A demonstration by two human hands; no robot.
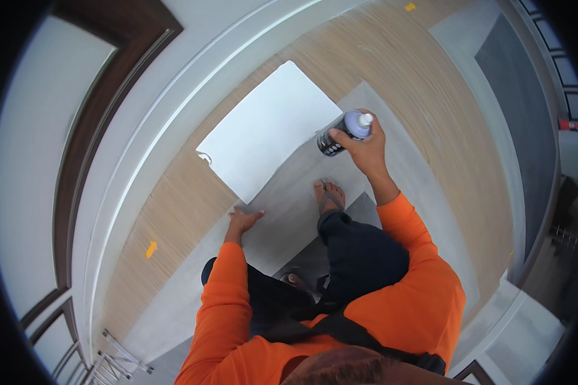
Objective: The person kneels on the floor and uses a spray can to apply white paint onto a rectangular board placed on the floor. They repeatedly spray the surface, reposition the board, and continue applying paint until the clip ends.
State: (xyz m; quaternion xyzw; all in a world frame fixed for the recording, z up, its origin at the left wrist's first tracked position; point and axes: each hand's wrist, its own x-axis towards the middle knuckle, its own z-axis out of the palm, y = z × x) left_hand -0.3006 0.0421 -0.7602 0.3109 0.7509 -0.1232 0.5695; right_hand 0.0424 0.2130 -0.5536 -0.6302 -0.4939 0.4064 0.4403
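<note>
My right hand [367, 149] is wrapped round a spray can [332, 142] with a dark printed body, a pale lilac top and a white nozzle. The can is tilted and held over the right corner of a white rectangular sheet [270, 128]. That sheet lies flat on the floor, and its left corner is torn or chipped. By its lower corner is my left hand [243, 221], low down with the fingers spread and nothing in them. Whether its fingertips touch the floor, I cannot tell.
Under me the floor is part wood-look [430, 115], part grey. Yellow tape pieces [151, 249] stick to it. A white curved skirting [173, 102] and dark-framed panel [77, 160] run along the left. A metal ladder-like frame [115, 359] stands at lower left; my sandalled foot [331, 194] is near the sheet.
</note>
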